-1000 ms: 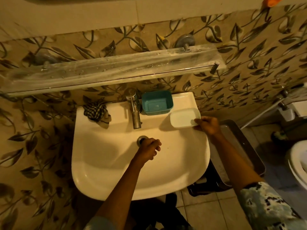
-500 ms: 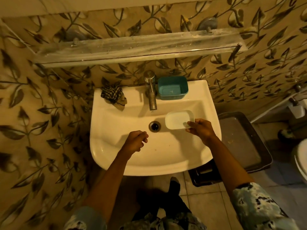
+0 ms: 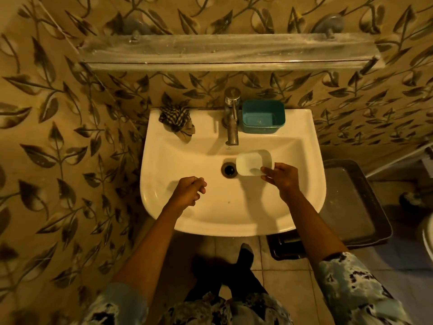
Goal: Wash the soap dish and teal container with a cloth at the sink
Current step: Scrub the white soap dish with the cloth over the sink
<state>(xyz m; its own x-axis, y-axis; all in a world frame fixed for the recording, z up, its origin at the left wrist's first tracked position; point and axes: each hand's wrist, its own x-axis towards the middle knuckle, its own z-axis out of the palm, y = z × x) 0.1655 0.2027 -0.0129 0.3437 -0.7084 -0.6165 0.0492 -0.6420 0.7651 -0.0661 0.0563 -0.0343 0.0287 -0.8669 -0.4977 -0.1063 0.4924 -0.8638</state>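
My right hand [image 3: 282, 175] grips the white soap dish [image 3: 251, 162] by its near edge and holds it tilted over the basin of the white sink [image 3: 304, 202], just right of the drain [image 3: 229, 169]. The teal container [image 3: 263, 116] stands on the sink's back ledge, right of the metal tap [image 3: 231, 118]. A checked cloth [image 3: 176, 120] lies bunched on the back ledge at the left. My left hand [image 3: 189, 191] hovers over the basin's left part, fingers curled in, with nothing seen in it.
A glass shelf [image 3: 225, 51] runs along the leaf-patterned wall above the sink. A dark tray-like bin [image 3: 351, 202] sits low to the right of the sink. Part of a white toilet [image 3: 427, 233] shows at the far right edge.
My right hand has carried the soap dish from the sink's right rim down into the basin beside the drain and tilted it. My left hand has drawn back to the left of the drain.
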